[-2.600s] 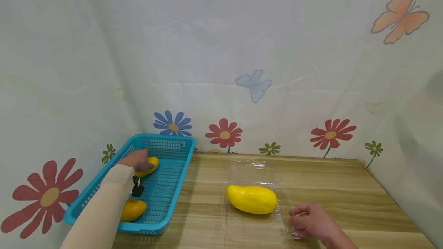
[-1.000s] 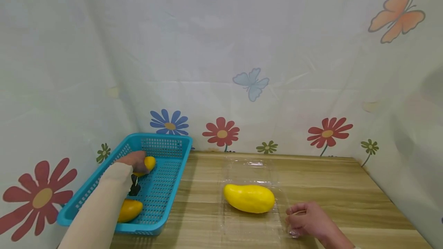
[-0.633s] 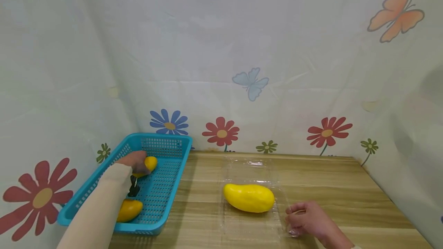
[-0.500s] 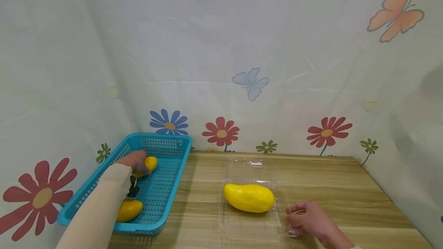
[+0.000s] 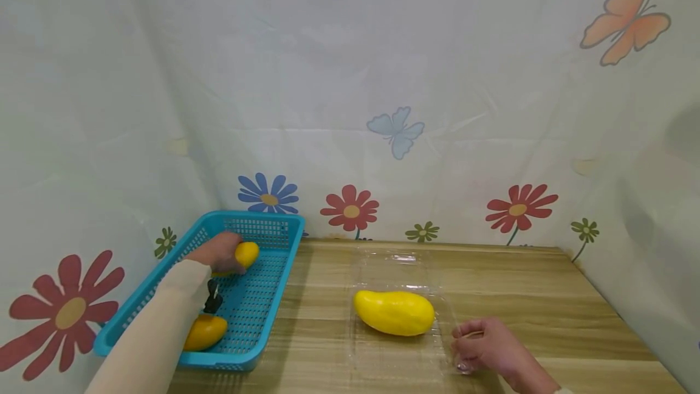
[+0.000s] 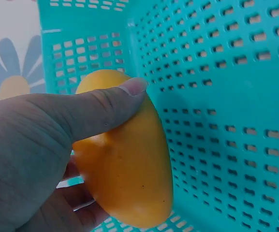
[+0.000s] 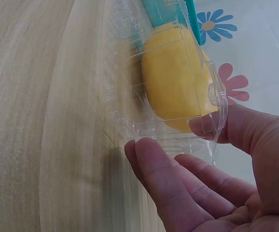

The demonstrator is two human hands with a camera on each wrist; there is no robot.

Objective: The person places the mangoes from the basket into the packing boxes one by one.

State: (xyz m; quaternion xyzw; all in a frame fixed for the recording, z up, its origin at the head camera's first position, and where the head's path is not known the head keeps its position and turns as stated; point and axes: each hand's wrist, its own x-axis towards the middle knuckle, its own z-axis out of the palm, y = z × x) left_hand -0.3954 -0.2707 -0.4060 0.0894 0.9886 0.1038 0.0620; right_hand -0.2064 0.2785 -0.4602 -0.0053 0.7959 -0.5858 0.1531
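My left hand [image 5: 220, 253] is inside the blue basket [image 5: 285, 272] and grips an orange-yellow mango [image 6: 129, 169]. In the left wrist view the thumb lies across the mango's upper side, while the fingers curl beneath it. A second mango [image 5: 206, 332] lies at the basket's near end, partly hidden behind the sleeve. On the table, a larger bright yellow mango [image 5: 394, 314] sits in a clear plastic clamshell box [image 5: 395, 365], whose lid lies folded back. My right hand [image 5: 496, 348] pinches the box's right rim between thumb and fingers.
The wood-grain table [image 5: 525, 297] runs back to a pale curtain [image 5: 328, 78] printed with flowers and butterflies. Curtain also borders it on both sides. The basket stands at the left, close to the curtain there. A small black device [image 5: 212, 298] sits at my left wrist.
My left hand has shifted slightly up and to the right in the basket, carrying the mango with it. The right hand keeps its hold on the box rim.
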